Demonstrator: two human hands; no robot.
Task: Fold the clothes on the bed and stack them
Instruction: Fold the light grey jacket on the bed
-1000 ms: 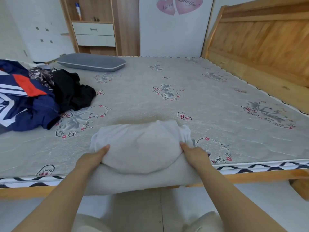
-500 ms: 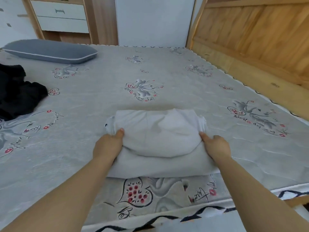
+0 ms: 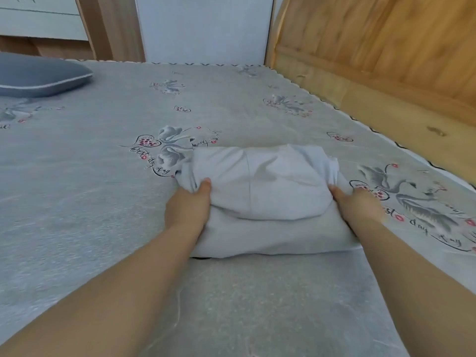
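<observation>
A folded white garment [image 3: 268,191] lies as a thick bundle on the grey patterned mattress [image 3: 90,176], right of centre. My left hand [image 3: 188,207] grips its left end, thumb on top and fingers tucked under the fold. My right hand [image 3: 356,204] grips its right end the same way. Both forearms reach forward from the bottom of the view. The other clothes are out of view.
A grey pillow [image 3: 38,78] lies at the far left of the mattress. The wooden headboard [image 3: 386,52] runs along the right side. A wooden cabinet with white drawers [image 3: 41,21] and a white wall stand behind the bed.
Both hands have carried the white bundle from the bed's near edge farther onto the mattress and to the right. The view moved forward, and the dark clothes on the left dropped out of view.
</observation>
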